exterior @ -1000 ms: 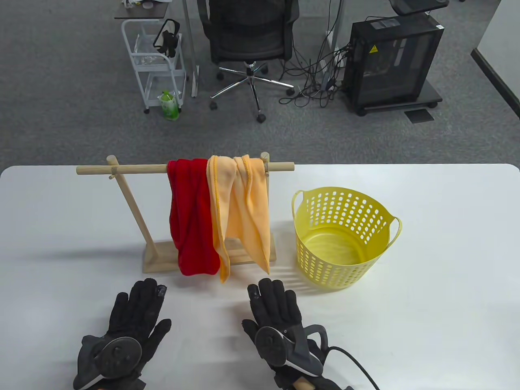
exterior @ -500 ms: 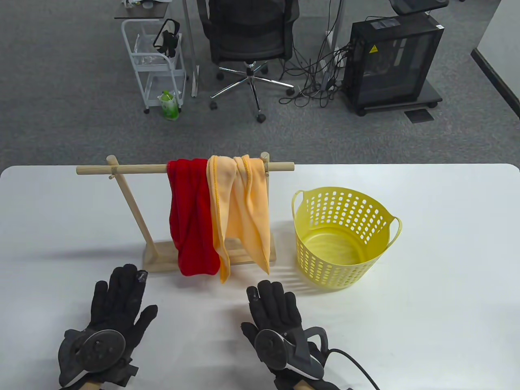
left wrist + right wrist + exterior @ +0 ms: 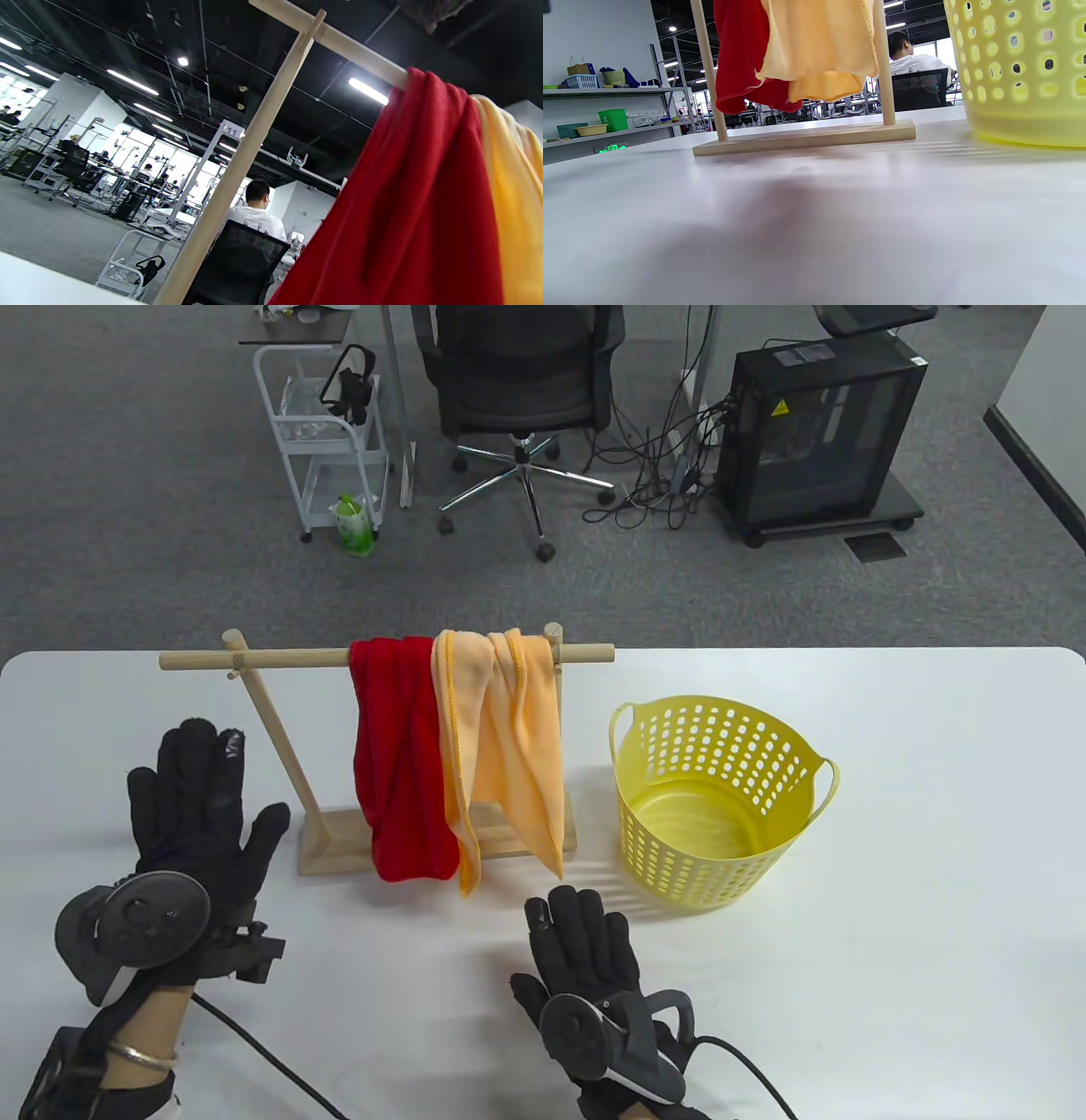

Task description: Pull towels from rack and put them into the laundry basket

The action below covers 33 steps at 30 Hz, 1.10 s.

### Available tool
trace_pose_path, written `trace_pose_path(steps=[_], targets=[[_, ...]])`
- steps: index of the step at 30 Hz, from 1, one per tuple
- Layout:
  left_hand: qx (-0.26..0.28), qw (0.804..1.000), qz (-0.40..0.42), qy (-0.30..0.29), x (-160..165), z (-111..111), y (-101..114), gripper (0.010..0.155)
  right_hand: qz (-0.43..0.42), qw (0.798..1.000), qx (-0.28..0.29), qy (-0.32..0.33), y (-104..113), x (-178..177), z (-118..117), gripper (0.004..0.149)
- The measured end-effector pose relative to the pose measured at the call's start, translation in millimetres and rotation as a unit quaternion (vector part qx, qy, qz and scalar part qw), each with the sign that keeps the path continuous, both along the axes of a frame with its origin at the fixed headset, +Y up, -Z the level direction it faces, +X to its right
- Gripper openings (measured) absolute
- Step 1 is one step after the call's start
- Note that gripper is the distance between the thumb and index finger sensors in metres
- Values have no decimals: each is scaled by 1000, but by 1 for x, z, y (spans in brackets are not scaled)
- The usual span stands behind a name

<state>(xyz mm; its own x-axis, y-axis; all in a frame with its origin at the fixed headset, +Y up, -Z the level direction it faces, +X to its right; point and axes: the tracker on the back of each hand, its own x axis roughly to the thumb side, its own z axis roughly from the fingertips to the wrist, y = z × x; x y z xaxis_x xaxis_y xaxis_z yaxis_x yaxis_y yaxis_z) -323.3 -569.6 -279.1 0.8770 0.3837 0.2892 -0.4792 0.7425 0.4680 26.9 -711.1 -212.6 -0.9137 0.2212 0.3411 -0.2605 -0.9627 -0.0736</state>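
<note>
Hanging lengthwise downward: red towel point(image 3: 400, 755).

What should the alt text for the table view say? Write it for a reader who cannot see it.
A red towel and an orange towel hang on a wooden rack beside an empty yellow basket on a white table. The left hand, gloved and open, is raised near the rack; the right hand lies flat.

A light wooden towel rack point(image 3: 804, 137) stands on the white table point(image 3: 814, 228). From it hang a red towel point(image 3: 740, 55) and, touching its right, a pale orange towel point(image 3: 818, 46). Right of the rack sits a perforated yellow plastic basket point(image 3: 1022, 72).
</note>
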Motion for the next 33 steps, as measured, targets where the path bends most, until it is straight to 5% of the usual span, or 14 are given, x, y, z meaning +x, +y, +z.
trace_pose_path(steps=[7, 14, 27, 33], targets=[[-10, 999, 33, 3, 10, -35, 36, 79, 2, 1000, -11, 3, 0, 0, 0, 72], [-49, 998, 7, 35, 17, -65, 50, 79, 2, 1000, -23, 4, -1, 1, -2, 72], [-37, 998, 40, 39, 15, -68, 57, 72, 5, 999, -49, 13, -3, 0, -3, 72], [-37, 997, 15, 62, 19, -68, 56, 72, -32, 998, -13, 46, 3, -2, -1, 71]])
